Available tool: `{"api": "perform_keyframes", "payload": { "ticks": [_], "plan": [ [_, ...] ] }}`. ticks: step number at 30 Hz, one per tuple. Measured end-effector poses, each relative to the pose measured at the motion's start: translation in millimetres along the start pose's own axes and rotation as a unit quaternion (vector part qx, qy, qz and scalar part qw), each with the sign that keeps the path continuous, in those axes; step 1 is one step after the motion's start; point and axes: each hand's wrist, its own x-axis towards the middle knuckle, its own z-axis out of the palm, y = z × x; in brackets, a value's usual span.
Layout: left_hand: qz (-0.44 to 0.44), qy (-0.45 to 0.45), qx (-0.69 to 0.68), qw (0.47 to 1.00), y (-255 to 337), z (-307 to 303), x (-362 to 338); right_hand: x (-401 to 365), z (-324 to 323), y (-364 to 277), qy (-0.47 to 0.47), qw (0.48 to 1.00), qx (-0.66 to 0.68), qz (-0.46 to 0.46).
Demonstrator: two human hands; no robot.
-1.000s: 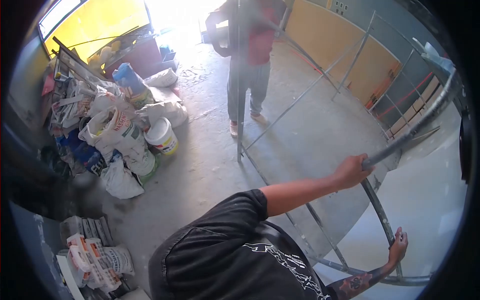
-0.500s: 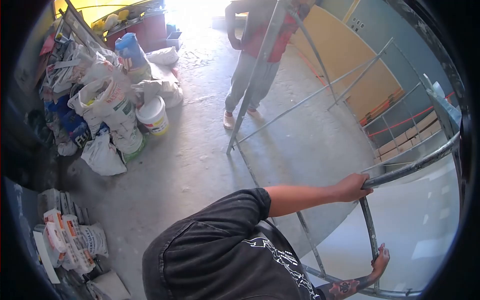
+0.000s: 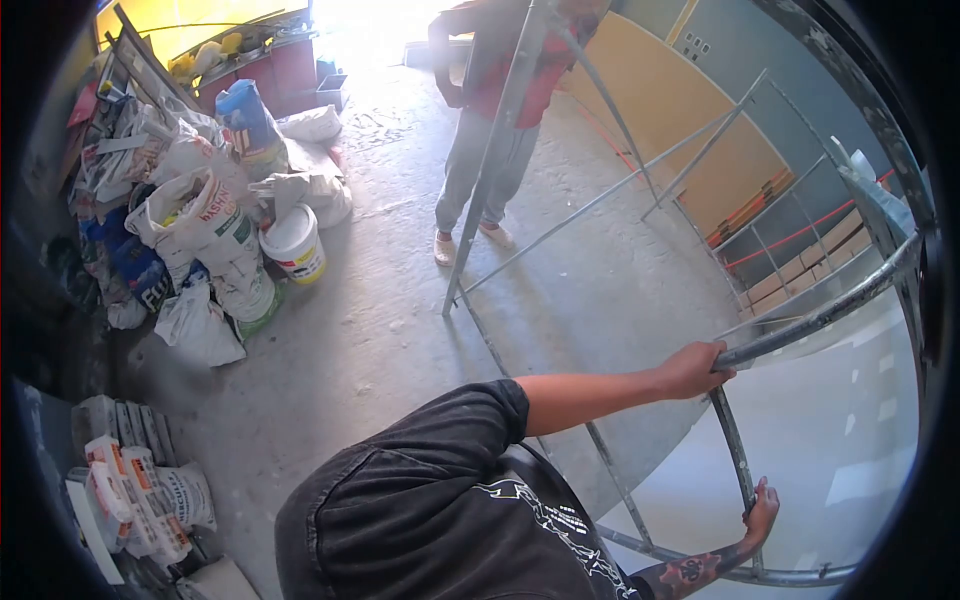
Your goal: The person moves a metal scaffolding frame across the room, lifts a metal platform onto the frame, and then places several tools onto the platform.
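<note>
My left hand (image 3: 692,370) is wrapped round the end of a curved grey metal tube (image 3: 820,315) on the right side of the view. Lower down, my right hand (image 3: 763,512), at the end of a tattooed forearm, grips a thinner upright metal bar (image 3: 733,440) of the same frame; part of its grip is hidden behind the bar. The bar runs down to a bottom tube (image 3: 800,577). Beyond the bars is a smooth white surface (image 3: 840,430).
A person in a red top and grey trousers (image 3: 485,165) stands behind a slanted metal post (image 3: 497,150). Filled sacks (image 3: 215,215) and a white bucket (image 3: 292,243) are at the left; stacked bags (image 3: 135,495) lie below. A tan board (image 3: 690,115) leans against the wall.
The whole scene has shifted slightly left in view as the camera turned. Both hands keep their places on the metal frame.
</note>
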Motion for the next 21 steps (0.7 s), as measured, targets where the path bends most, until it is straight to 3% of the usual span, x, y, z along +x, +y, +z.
{"api": "perform_keyframes", "payload": {
  "ticks": [5, 21],
  "plan": [
    [0.006, -0.001, 0.006, 1.000, 0.6, 1.6, 0.3, 8.2, 1.9, 14.8, 0.017, 0.999, -0.006, -0.046],
    [-0.004, -0.013, -0.006, 1.000, 2.0, 1.9, 0.8, 5.8, 1.7, 11.4, 0.026, 0.999, -0.015, -0.037]
  ]
}}
